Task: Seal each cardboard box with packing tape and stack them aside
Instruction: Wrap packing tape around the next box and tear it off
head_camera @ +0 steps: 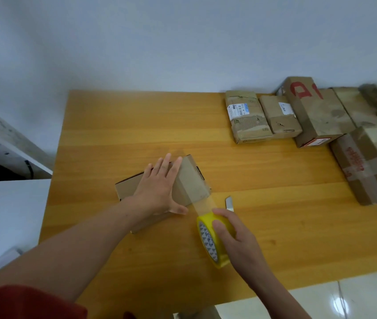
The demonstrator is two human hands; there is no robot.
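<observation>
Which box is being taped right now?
The plain box mid-table: the left hand lies flat on it and clear tape runs from it to the yellow roll in the right hand. The other boxes sit grouped far right.

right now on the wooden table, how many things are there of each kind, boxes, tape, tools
brown cardboard boxes: 7 (1 under the left hand, 6 grouped at far right)
yellow roll of packing tape: 1
grey cutter blade: 1
total: 9
</observation>
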